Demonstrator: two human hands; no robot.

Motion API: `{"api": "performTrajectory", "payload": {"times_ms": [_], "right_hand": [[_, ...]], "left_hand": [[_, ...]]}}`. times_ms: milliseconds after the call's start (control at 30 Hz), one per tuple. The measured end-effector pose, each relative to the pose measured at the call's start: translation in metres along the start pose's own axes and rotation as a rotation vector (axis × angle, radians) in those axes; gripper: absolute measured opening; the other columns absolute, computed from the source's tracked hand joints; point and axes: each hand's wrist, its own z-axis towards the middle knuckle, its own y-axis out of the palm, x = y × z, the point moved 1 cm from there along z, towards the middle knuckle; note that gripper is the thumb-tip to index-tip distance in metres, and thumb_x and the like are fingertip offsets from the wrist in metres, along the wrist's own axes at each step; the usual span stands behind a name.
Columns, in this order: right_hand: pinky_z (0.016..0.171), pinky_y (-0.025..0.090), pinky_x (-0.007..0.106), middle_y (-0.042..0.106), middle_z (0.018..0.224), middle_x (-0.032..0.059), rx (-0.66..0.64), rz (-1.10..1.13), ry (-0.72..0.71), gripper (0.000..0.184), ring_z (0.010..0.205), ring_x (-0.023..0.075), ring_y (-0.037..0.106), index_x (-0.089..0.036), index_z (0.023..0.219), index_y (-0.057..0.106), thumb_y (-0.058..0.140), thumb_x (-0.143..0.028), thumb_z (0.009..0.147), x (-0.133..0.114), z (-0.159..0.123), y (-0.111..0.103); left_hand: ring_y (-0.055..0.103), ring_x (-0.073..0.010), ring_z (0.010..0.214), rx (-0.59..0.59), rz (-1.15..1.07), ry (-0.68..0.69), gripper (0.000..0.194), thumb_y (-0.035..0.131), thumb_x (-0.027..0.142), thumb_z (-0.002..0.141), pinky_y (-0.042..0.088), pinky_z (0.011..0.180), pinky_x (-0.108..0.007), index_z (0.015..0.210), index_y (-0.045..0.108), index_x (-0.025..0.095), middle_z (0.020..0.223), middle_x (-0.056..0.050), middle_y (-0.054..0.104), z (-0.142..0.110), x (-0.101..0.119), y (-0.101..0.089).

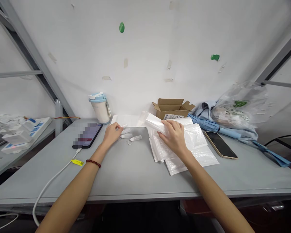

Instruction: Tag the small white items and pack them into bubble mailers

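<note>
My left hand (113, 132) is closed in a pinch at the end of a small white piece (124, 125), low over the table. Beside it lie several similar small white pieces; the nearest one to the middle (136, 138) has a thin loop at its end. My right hand (174, 134) is wrapped round a folded clear-white bubble bag (154, 123), which it holds tilted above a pile of white bubble bags (177, 166). The fingers hide part of the held bag, and whether anything is inside it I cannot tell.
Behind the pile stands an open cardboard box (171, 105). A tumbler (100, 110) and a phone on a cable (94, 137) are at left. Another phone (220, 145), a folded blue umbrella (229, 132) and a plastic bag (242, 106) lie right. A white strip (131, 119) lies near the wall.
</note>
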Motion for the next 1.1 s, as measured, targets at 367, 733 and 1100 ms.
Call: {"api": "performTrajectory", "payload": {"times_ms": [367, 733, 1100], "right_hand": [[0.086, 0.031, 0.039, 0.059, 0.109, 0.0106, -0.085, -0.05, -0.021, 0.034, 0.101, 0.0252, 0.051, -0.018, 0.114, 0.052, 0.056, -0.031, 0.083, -0.001, -0.001, 0.003], [0.082, 0.033, 0.038, 0.06, 0.106, 0.0101, -0.121, 0.024, -0.167, 0.033, 0.097, 0.0246, 0.053, -0.018, 0.112, 0.054, 0.059, -0.03, 0.082, -0.006, -0.004, 0.004], [0.085, 0.033, 0.04, 0.06, 0.107, 0.0108, -0.082, 0.022, -0.094, 0.034, 0.099, 0.0255, 0.053, -0.018, 0.113, 0.053, 0.057, -0.031, 0.082, -0.005, -0.004, 0.003]], "left_hand": [[0.057, -0.0136, 0.065, -0.119, -0.977, -0.126, 0.028, 0.071, 0.037, 0.066, 0.043, 0.066, -0.026, 0.079, 0.055, 0.018, 0.064, 0.0, 0.064, -0.016, 0.039, -0.021], [0.061, -0.0231, 0.097, -0.332, -0.814, 0.091, 0.033, 0.069, 0.041, 0.069, 0.046, 0.083, -0.033, 0.092, 0.072, 0.017, 0.101, -0.009, 0.071, -0.038, 0.062, 0.005], [0.062, -0.0181, 0.079, 0.191, -0.327, -0.034, 0.023, 0.055, 0.028, 0.074, 0.047, 0.07, -0.027, 0.086, 0.071, 0.016, 0.095, -0.005, 0.071, -0.014, 0.025, -0.012]]}}
